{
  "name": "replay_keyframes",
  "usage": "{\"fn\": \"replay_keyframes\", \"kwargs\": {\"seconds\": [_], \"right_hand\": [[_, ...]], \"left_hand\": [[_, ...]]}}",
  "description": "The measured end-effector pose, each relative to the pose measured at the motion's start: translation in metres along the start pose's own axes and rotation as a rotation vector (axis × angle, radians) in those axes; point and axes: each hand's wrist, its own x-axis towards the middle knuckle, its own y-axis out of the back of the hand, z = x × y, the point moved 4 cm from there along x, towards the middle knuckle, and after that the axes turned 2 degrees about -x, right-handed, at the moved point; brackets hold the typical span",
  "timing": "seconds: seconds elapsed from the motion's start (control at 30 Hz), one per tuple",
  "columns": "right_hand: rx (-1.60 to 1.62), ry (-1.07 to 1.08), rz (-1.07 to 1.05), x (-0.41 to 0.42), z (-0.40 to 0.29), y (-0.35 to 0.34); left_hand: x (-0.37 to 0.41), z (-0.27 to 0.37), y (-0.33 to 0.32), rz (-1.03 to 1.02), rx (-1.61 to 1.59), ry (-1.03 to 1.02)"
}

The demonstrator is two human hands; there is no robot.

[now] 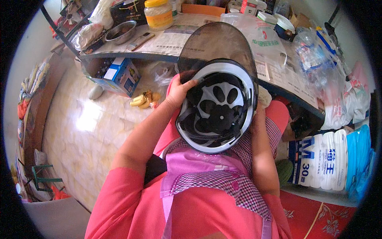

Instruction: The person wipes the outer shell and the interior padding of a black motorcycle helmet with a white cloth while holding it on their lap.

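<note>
A helmet [221, 118] with a raised, smoke-tinted visor [219, 38] is held over my lap, its inside facing up towards me. Black padding, white lining pieces and dark straps show within its pale rim. My left hand [180, 89] grips the rim at the upper left, thumb on the near side and fingers behind the visor. At the helmet's right side, my right hand [260, 110] is mostly hidden behind the shell. A fluffy white cloth [264, 97] is bunched at that hand, against the helmet's outer side; the fingers around it are hidden.
A newspaper-covered table [167, 41] stands in front, bearing a metal bowl [121, 32], a phone [141, 41], a yellow-lidded jar [158, 15] and plastic bags [265, 38]. Beneath it are a blue box [124, 74] and bananas [143, 100]. Wrapped white rolls [320, 161] lie at right.
</note>
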Motion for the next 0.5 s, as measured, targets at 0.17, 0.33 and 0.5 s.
{"fn": "replay_keyframes", "kwargs": {"seconds": [0.17, 0.33, 0.5], "right_hand": [[0.007, 0.194, -0.225, -0.021, -0.04, -0.029], [-0.202, 0.458, -0.366, -0.008, -0.049, -0.03], [0.445, 0.061, -0.435, -0.021, -0.052, -0.057]], "left_hand": [[-0.009, 0.014, -0.015, 0.269, 0.246, -0.11], [0.019, -0.016, -0.026, 0.205, 0.022, 0.043], [0.045, -0.038, -0.035, 0.256, 0.059, 0.059]]}}
